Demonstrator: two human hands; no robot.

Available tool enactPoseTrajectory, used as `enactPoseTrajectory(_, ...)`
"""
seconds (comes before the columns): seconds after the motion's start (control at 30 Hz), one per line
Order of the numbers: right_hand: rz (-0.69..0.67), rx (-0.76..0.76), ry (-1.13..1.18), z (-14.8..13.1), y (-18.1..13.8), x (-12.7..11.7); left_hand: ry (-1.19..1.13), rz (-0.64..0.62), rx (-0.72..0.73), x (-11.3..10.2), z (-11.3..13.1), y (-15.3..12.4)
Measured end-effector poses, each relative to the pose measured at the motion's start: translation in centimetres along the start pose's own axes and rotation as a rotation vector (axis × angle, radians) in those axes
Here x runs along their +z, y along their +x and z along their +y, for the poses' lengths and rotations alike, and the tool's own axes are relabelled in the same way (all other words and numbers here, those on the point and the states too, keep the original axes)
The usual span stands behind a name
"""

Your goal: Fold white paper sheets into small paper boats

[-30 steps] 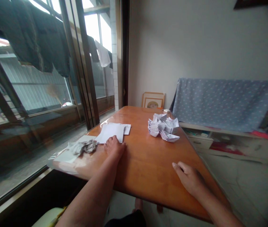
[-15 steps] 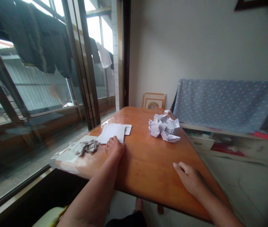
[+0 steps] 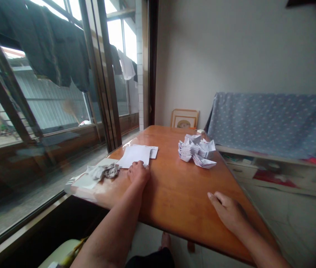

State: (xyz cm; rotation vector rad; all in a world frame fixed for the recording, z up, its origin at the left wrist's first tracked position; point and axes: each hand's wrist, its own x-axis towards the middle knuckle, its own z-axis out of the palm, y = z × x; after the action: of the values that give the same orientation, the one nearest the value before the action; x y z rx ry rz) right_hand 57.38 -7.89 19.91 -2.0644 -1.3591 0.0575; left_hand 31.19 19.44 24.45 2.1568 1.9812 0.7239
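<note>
On my feed the left hand [image 3: 138,174] sits with its fingers curled down on the near edge of a white paper sheet [image 3: 134,156]. The fingers hide that edge, so I can't tell whether they are pinching it or only resting there. A second, smaller paper sheet [image 3: 154,152] lies partly under the first, and its printing is too faint for me to read. The right hand [image 3: 226,212] lies open and flat on the wooden table [image 3: 180,190], holding nothing, and its wrist and forearm run off the bottom of my frame. Between the hands and farther along the table is one heap of folded paper boats [image 3: 197,151]. They overlap too much for an exact count, but I make out at least five. Left of the sheets sits a crumpled grey rag [image 3: 103,172] on a clear plastic sheet [image 3: 84,182] at the table corner. A small white block [image 3: 200,131] lies at the far edge, just in front of one framed picture [image 3: 184,119] leaning on the wall, its lower part hidden by the table. To the right, a dotted blue cloth [image 3: 272,123] hangs over a low cabinet [image 3: 275,175].
</note>
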Motion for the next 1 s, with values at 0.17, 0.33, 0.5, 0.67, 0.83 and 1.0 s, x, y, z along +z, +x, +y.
enactPoseTrajectory(0.17, 0.006, 0.010, 0.030, 0.0, 0.1, -0.2, -0.011, 0.000, 0.004, 0.0, -0.1, 0.1)
enactPoseTrajectory(0.33, 0.011, 0.009, 0.035, 0.1, 0.1, 0.0, -0.010, 0.007, -0.003, 0.4, -0.3, 0.4)
enactPoseTrajectory(0.5, 0.003, 0.019, 0.024, 0.2, 0.1, 0.1, -0.009, 0.013, -0.013, 0.8, -0.5, 0.7)
enactPoseTrajectory(0.67, 0.005, 0.013, 0.048, 0.2, 0.2, 0.1, -0.013, 0.016, -0.041, 0.7, -0.5, 0.7)
enactPoseTrajectory(0.83, 0.036, 0.000, 0.043, 0.2, 0.3, 0.1, -0.033, -0.001, -0.044, 0.0, -0.3, 0.4)
enactPoseTrajectory(1.0, 0.044, 0.017, 0.038, -0.1, 0.3, 0.0, -0.057, -0.007, -0.036, -0.7, -0.2, -0.1)
